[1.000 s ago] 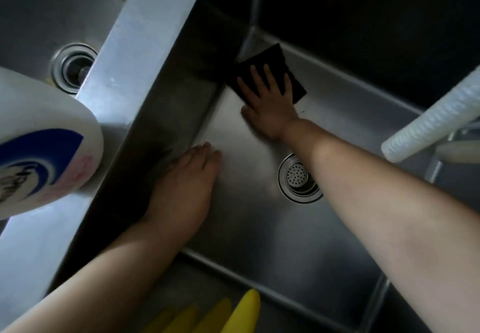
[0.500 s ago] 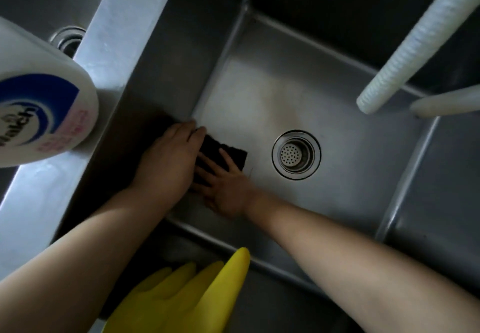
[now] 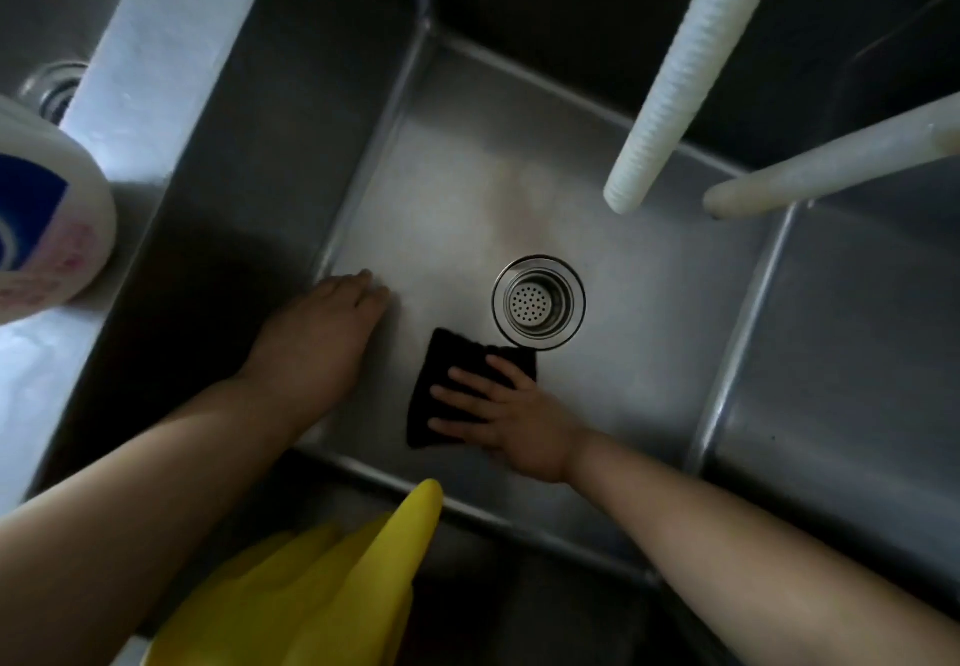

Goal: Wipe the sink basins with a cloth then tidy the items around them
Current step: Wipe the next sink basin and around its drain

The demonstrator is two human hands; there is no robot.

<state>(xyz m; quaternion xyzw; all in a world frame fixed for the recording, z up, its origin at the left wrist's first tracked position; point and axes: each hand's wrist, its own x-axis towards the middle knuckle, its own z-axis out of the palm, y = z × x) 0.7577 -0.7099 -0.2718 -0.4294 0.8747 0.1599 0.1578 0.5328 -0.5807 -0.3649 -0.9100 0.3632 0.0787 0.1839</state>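
Note:
A deep steel sink basin (image 3: 649, 332) fills the view, with a round drain strainer (image 3: 538, 302) in its floor. A black cloth (image 3: 447, 379) lies flat on the basin floor just below-left of the drain. My right hand (image 3: 511, 418) presses on the cloth with straight, spread fingers. My left hand (image 3: 322, 343) rests flat on the basin floor at the foot of the left wall, apart from the cloth and holding nothing.
A white bottle with a blue and pink label (image 3: 47, 218) stands on the steel divider (image 3: 140, 72) at the left. A second basin with a drain (image 3: 52, 88) lies beyond. Two white hoses (image 3: 680, 67) hang over the basin's right side. Yellow rubber gloves (image 3: 322, 582) drape the near rim.
My right hand has slid the cloth from the far left corner toward me, then right, to beside the drain. My left hand stays at the left wall.

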